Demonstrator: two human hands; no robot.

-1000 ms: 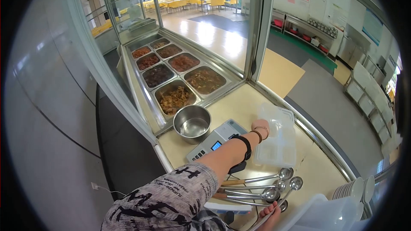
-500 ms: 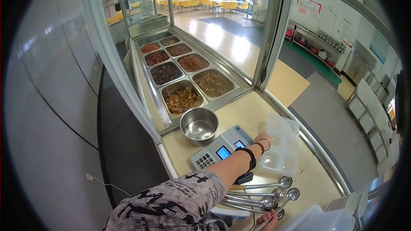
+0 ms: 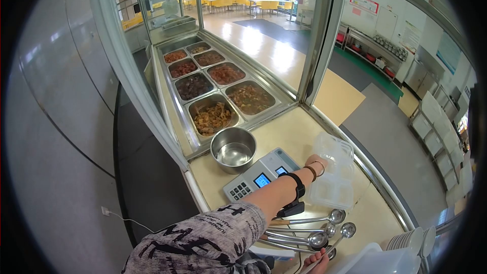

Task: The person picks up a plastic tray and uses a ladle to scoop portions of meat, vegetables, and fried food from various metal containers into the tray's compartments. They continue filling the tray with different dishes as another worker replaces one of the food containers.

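While the left hand (image 3: 317, 160) is at the clear compartment tray (image 3: 332, 190), the right hand (image 3: 318, 263) has a ladle (image 3: 348, 230) by the handle, bowl end pointing away from the body. Tray lies flat on the cream counter (image 3: 299, 122), to the right of the scale (image 3: 243, 185).

Left grip: can't tell. Fingertips are lost against see-through plastic; could be a pinch on the rim or just a resting touch. Right grip: fingers curled round the handle, as far as I can see.

Handling, my take: tray looks thin and light, so a hard push would likely slide or flex it. Better a light hold at the rim, no sideways load, thumb clear of the compartments. Ladle is best kept low and quiet; its bowl is just beside the loose ladles (image 3: 309, 220), and a swing could rattle them. Watch the left forearm (image 3: 276, 193) too: it passes close over the scale's near corner, black wrist unit (image 3: 294, 208) hanging beside it. I'd carry that wrist a touch higher.

Pose: left arm stretched long, diagonal across the front, wrist at the tray's scale-side edge. Right hand low, close to the body, well apart from the left. Neither touches the steel pot (image 3: 233, 155).
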